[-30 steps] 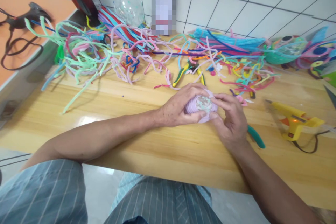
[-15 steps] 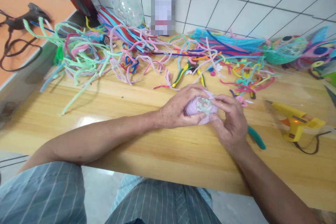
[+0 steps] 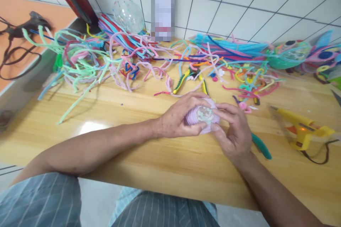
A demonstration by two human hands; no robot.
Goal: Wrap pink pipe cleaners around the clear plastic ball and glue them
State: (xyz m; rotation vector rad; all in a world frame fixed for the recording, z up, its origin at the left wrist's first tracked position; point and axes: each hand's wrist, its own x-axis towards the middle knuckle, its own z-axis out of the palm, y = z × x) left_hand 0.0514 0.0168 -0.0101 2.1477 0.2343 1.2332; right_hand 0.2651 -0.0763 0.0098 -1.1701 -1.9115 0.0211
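Note:
A round lilac piece (image 3: 191, 116), ringed with fuzzy coils and with a clear, speckled centre, is held above the wooden table (image 3: 149, 159). My left hand (image 3: 177, 116) wraps round its left side, thumb in front and fingers behind. At its right side, my right hand (image 3: 236, 131) grips the edge between thumb and fingertips. Beyond the hands lie yellow-and-green pliers (image 3: 181, 81), partly under pipe cleaners. A teal handle (image 3: 261, 145) sticks out to the right of my right hand.
Loose pipe cleaners (image 3: 87, 65) cover the table's back. On the right lies a yellow glue gun (image 3: 303, 127) with its cord. A clear speckled ball (image 3: 128, 15) and a phone (image 3: 162, 14) stand near the tiled wall.
The whole view has shifted, so the table items sit slightly lower in the picture. Both hands keep nearly the same hold on the lilac piece.

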